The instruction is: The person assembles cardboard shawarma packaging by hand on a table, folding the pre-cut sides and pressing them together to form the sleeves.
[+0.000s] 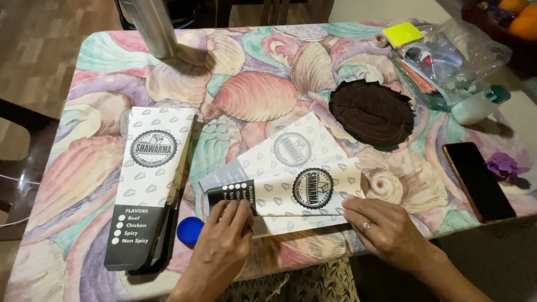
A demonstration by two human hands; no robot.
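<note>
Left hand: fingers curled, pressing down on the dark printed end of the fanned paper sleeves, near the table's front edge.
Right hand: flat, fingertips pinning the lower right edge of the same sleeves; a ring shows on one finger.
Fanned paper sleeves: long, white, patterned, each with a round dark badge, lying at the table's centre front.
Sleeve stack: upright-lying at left, white above, black panel below.
Blue cap: between stack and left hand.
Brown cut-outs: dark, ragged pile, right of centre.
Phone: black, at right edge.
Plastic bag: clear, back right, yellow pad on top.
Table: shell-patterned cloth.
</note>
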